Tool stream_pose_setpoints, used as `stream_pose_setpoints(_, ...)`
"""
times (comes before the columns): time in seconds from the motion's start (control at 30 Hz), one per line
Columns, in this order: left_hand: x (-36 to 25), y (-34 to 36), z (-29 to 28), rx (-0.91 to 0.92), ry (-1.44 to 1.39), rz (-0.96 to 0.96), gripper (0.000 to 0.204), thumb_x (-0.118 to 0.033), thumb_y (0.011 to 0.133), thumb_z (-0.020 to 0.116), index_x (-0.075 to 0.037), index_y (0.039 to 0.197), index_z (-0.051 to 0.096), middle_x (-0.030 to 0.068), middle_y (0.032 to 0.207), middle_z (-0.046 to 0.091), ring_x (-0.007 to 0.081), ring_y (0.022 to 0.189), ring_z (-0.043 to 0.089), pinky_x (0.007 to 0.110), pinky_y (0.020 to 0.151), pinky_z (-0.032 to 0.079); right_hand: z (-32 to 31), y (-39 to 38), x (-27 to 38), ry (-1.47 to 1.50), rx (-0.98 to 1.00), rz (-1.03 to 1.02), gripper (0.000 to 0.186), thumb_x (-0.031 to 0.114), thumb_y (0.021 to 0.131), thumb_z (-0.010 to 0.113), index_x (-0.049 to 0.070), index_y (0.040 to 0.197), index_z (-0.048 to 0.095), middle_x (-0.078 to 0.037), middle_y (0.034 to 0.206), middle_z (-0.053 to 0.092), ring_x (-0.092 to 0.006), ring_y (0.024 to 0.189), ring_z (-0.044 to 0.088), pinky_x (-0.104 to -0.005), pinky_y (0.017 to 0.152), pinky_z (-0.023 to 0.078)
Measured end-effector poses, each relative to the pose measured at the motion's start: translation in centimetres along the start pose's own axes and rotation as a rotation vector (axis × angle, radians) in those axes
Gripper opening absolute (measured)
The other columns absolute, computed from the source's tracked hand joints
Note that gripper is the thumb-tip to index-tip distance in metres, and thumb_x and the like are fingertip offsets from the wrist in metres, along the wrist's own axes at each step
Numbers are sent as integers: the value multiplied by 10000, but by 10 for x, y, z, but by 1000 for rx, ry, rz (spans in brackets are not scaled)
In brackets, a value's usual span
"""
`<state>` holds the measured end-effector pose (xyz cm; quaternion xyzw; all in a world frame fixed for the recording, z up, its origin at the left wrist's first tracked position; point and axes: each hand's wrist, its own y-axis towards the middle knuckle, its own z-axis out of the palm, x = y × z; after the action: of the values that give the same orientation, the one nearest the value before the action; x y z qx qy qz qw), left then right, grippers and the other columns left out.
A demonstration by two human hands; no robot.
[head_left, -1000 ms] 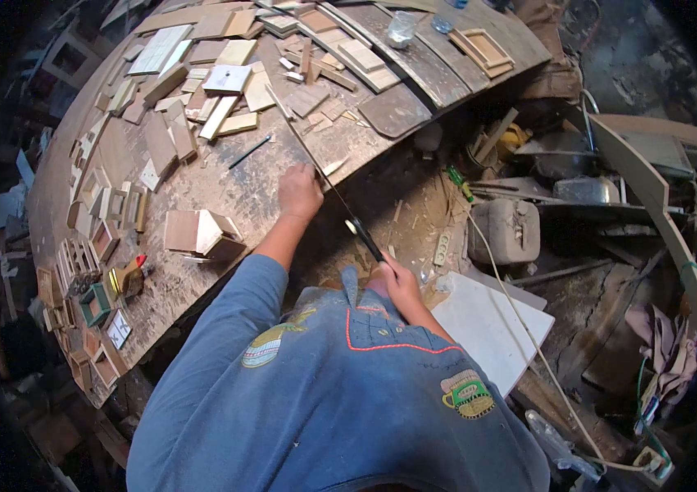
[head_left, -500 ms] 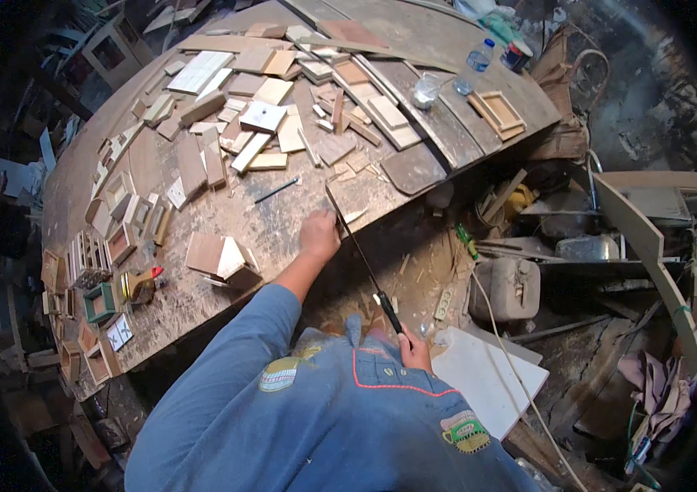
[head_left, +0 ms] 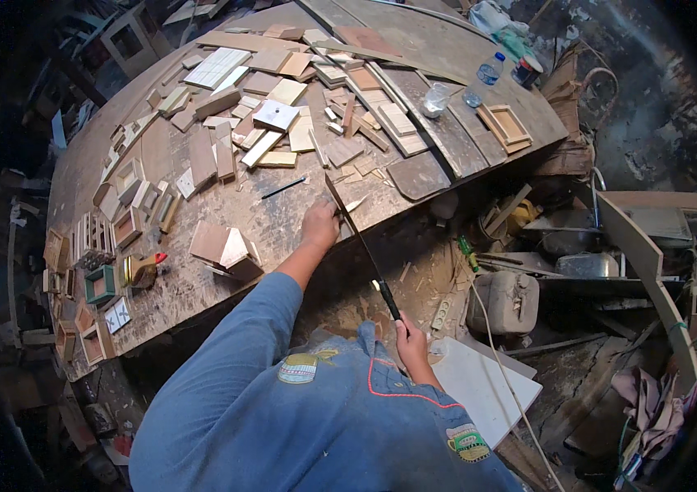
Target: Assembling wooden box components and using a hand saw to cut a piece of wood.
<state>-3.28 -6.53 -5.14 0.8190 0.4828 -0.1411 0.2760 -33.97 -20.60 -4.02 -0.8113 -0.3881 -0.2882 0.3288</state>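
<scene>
My right hand point(head_left: 411, 339) is closed round the black handle of a thin handsaw point(head_left: 389, 302), low in front of my body. Its long dark blade slants forward and left across the workbench's near edge. Beside the blade's far part, my left hand point(head_left: 320, 224) rests at that edge with its fingers curled and pressed down; whatever they grip is hidden. A pale pointed wood sliver point(head_left: 355, 205) shows just right of the blade. On the bench ahead of my left hand lies a dark pencil-like stick point(head_left: 283, 188).
Many wood offcuts point(head_left: 281, 115) cover the workbench point(head_left: 279, 225). A joined wood block point(head_left: 225, 248), a brush point(head_left: 142, 269) and small boxes point(head_left: 101, 284) stand left. A bottle point(head_left: 489, 69) is at the far right. Below are a jerrycan point(head_left: 506, 302), a cable point(head_left: 496, 348) and a white board point(head_left: 483, 389).
The view has turned slightly. My right hand and the saw sit a little farther forward in the picture, and more of my right wrist shows. Both hands keep their grips.
</scene>
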Motion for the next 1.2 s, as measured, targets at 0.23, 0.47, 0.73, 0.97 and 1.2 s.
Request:
stream_pose_setpoints(0.23,8,15,-1,42,76,-18,107,-37,698,594,-30,804,609,151,885,583,353,869,574,440,755,486,5,15,1,-6,-55,-136,359,299,921,517,99,1211,592,-207,864,660,-354,791,651,-383,713,496)
stream_pose_setpoints(0.47,6,11,3,45,68,20,109,7,655,577,-18,757,607,167,876,575,367,876,572,454,736,495,-4,14,0,-18,-23,-120,339,297,916,526,141,1209,599,-241,892,645,-372,832,648,-410,711,498)
stream_pose_setpoints(0.73,-5,24,-5,140,43,-65,88,-29,736,602,-26,824,600,152,902,590,352,907,580,451,743,497,8,34,-35,388,188,27,381,290,937,516,75,1247,566,-164,940,683,-226,839,652,-337,738,486)
stream_pose_setpoints(0.97,-10,22,-9,208,17,-350,249,-290,782,672,-61,872,629,165,834,643,365,830,619,455,717,487,-34,31,12,152,47,-215,393,254,934,534,42,1265,542,-176,1100,651,-197,976,620,-292,828,465)
stream_pose_setpoints(1.2,-10,37,-17,64,60,88,237,-153,821,580,-177,1040,669,83,1200,593,307,1106,541,400,882,467,-46,50,-22,453,-64,-155,377,218,961,498,0,1266,534,-61,921,637,-125,813,563,-270,747,464)
